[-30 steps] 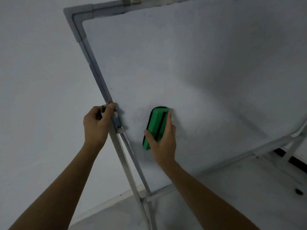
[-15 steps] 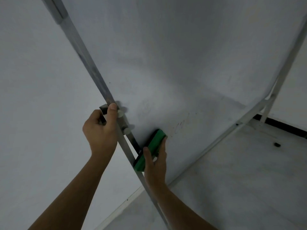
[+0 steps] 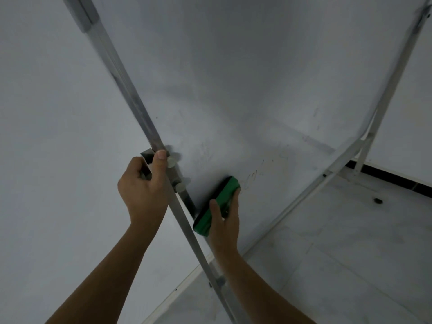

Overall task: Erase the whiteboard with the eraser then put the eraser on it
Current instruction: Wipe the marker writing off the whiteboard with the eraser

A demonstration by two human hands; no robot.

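Now left hand (image 3: 145, 190) grips frame (image 3: 131, 99), right hand (image 3: 225, 226) eraser (image 3: 225, 189).

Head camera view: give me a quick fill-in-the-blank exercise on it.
The right hand presses a block-shaped plastic eraser, coloured ____, onto the large pale whiteboard.
The left hand grips the grey metal frame, its ____ pointing up along it.
Faint pen marks show beside the eraser's ____ end.
Missing: green; thumb; upper.

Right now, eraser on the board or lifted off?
On it: the eraser lies flat against the whiteboard, with no gap showing, gripped by the right hand.
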